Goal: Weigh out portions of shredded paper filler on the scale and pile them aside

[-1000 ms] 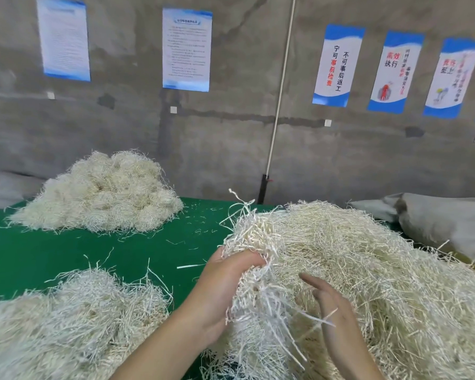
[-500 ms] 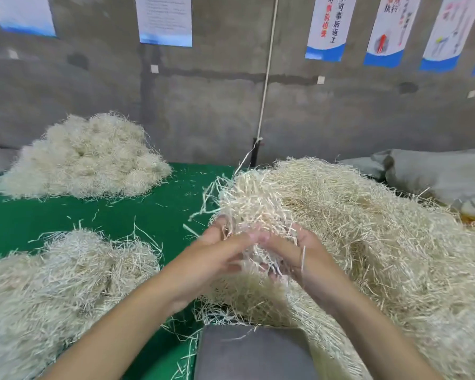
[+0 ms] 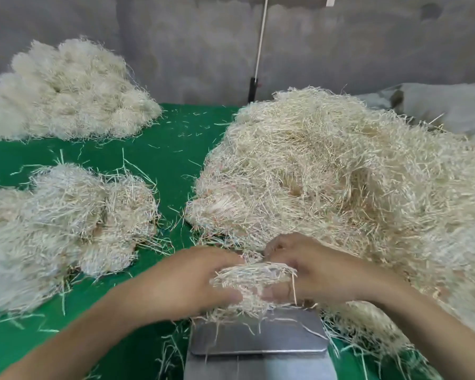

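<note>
Shredded clump (image 3: 251,281) gripped by left hand (image 3: 192,281), right hand (image 3: 313,270) | over scale (image 3: 258,338) | bulk heap (image 3: 340,174) crowds scale's right

Cream paper wad (image 3: 254,281) over steel scale (image 3: 258,338).

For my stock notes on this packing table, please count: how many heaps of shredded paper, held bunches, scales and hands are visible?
heaps of shredded paper on the green table: 3 (far left heap, near left heap, large right heap)
held bunch of shredded paper: 1
scale: 1
hands: 2 (left hand, right hand)
Total: 7
</note>
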The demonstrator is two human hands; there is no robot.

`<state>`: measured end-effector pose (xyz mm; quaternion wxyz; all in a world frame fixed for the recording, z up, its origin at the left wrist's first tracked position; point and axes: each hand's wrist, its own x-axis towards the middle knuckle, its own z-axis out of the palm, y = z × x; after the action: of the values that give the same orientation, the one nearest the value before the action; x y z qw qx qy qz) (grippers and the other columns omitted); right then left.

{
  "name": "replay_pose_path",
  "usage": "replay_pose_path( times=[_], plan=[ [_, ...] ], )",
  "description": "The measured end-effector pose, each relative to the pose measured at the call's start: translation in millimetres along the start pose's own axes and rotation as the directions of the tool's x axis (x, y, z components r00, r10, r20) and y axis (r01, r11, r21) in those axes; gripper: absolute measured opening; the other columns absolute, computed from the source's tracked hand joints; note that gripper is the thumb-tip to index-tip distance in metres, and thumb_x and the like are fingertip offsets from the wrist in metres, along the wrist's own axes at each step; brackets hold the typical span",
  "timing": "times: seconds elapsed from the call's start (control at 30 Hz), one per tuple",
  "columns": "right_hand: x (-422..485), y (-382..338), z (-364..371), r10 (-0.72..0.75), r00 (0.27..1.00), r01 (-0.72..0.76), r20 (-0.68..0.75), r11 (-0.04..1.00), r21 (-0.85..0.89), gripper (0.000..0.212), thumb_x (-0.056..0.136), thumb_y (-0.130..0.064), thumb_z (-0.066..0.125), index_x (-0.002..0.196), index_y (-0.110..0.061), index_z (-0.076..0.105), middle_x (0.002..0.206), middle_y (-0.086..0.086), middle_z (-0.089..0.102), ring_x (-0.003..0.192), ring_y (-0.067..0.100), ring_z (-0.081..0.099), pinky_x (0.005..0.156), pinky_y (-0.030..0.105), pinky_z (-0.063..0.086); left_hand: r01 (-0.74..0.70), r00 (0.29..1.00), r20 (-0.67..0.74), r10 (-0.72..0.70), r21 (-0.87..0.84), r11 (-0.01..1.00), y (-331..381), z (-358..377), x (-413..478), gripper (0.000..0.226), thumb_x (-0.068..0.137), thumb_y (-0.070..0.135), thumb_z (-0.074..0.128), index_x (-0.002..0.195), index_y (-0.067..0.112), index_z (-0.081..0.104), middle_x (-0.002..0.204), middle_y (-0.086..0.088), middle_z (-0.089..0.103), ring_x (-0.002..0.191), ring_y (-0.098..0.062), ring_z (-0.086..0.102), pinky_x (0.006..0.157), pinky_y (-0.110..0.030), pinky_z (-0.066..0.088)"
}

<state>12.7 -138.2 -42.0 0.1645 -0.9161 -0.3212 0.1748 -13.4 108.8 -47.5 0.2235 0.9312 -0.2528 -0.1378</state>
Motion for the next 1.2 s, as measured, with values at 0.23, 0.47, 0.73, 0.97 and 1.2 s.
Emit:
replay_pose_path(
  times=[0.23,0.47,0.73,0.97,1.2],
  plan=[
    [-20.2,7.3,-41.4,0.118,0.980,-0.073,-0.158,0.962,0.262,0.069,0.069,-0.089,0.045,0.129,-0.057,0.052,0.135,-0.033,0.052,0.122,-0.010,0.050,0.107,0.040,0.041,-0.054,0.968,-0.251,0.016,-0.145,0.988,-6.3,-43.5,6.4,0.050,0.076,0.079,0.049,0.123,0.060,0.051,0.106,0.057,0.045,0.099,0.035,0.040,0.080,-0.012,0.035],
    [-7.8,-7.1,-47.3,0.141,0.872,0.072,-0.469,0.910,0.408,0.019,0.096,-0.042,0.058,0.110,-0.038,0.070,0.111,-0.023,0.070,0.104,-0.007,0.063,0.092,0.027,0.047,-0.082,0.948,-0.316,0.034,-0.141,0.987,11.2,-54.6,15.2,0.023,0.092,0.057,0.051,0.109,0.047,0.063,0.099,0.049,0.053,0.089,0.030,0.048,0.073,-0.014,0.033],
    [-0.5,19.8,-54.6,0.224,0.772,0.251,-0.595,0.753,0.609,0.043,0.088,0.016,0.038,0.103,-0.010,0.069,0.106,0.004,0.075,0.106,0.018,0.069,0.092,0.032,0.056,-0.072,0.929,-0.371,-0.016,-0.223,0.972,2.1,-54.1,19.3,0.020,0.096,0.044,0.055,0.111,0.038,0.067,0.104,0.024,0.066,0.072,0.023,0.055,0.061,-0.005,0.036],
    [-0.1,43.4,-75.5,0.350,0.597,0.378,-0.722,0.671,0.638,0.041,0.082,0.014,0.040,0.094,-0.012,0.069,0.100,0.011,0.075,0.097,0.025,0.072,0.080,0.036,0.059,-0.070,0.913,-0.406,-0.048,-0.269,0.961,1.1,-57.6,28.8,0.020,0.098,0.037,0.053,0.109,0.038,0.069,0.107,0.021,0.068,0.098,0.011,0.061,0.080,-0.014,0.047],
    [10.6,38.7,-78.6,0.341,0.601,0.258,-0.723,0.773,0.579,0.025,0.095,0.001,0.049,0.094,-0.015,0.068,0.094,0.004,0.075,0.076,0.016,0.071,0.061,0.026,0.057,-0.111,0.886,-0.462,-0.034,-0.283,0.953,-1.0,-64.8,37.2,0.020,0.099,0.033,0.052,0.107,0.036,0.070,0.104,0.024,0.069,0.094,0.016,0.059,0.070,0.001,0.040]
  ],
)
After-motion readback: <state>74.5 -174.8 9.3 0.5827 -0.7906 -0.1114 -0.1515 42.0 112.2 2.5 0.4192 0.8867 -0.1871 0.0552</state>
